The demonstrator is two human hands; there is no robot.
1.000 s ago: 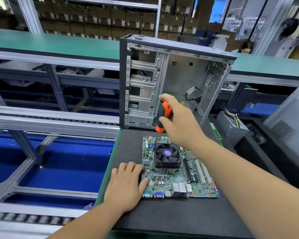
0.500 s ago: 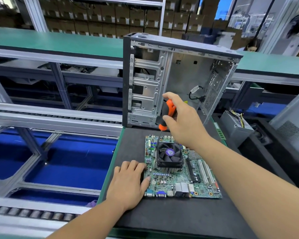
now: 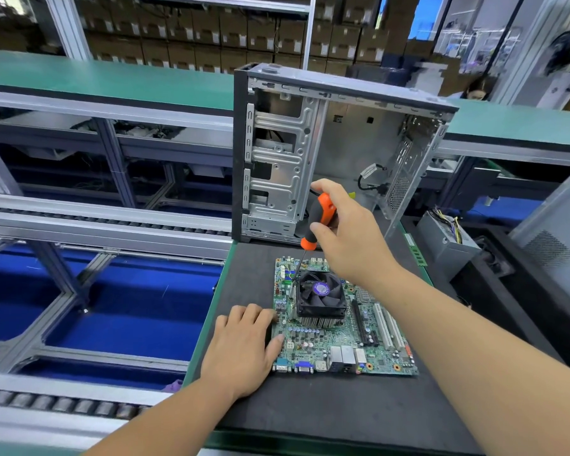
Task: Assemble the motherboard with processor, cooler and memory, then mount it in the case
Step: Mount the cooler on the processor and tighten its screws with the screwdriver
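Head view: the motherboard (image 3: 339,340) lies flat on the dark mat (image 3: 326,409), near the middle of the bench, with the black fan cooler (image 3: 321,297) seated on its far half. The right hand (image 3: 349,238) is wrapped around the orange and black handle of a screwdriver (image 3: 316,222), whose thin shaft slants down to the far left corner of the cooler. The left hand (image 3: 244,350) lies flat, fingers relaxed, on the mat, with fingertips and thumb touching the board's left edge. The open case (image 3: 277,166) stands upright just beyond the board, on the far side of the mat. A grey power supply (image 3: 448,245) with coloured wires sits to the right.

Compared with the earlier frames, little differs: both hands hold the same places, the screwdriver stays at the same cooler corner, and the board has not shifted.
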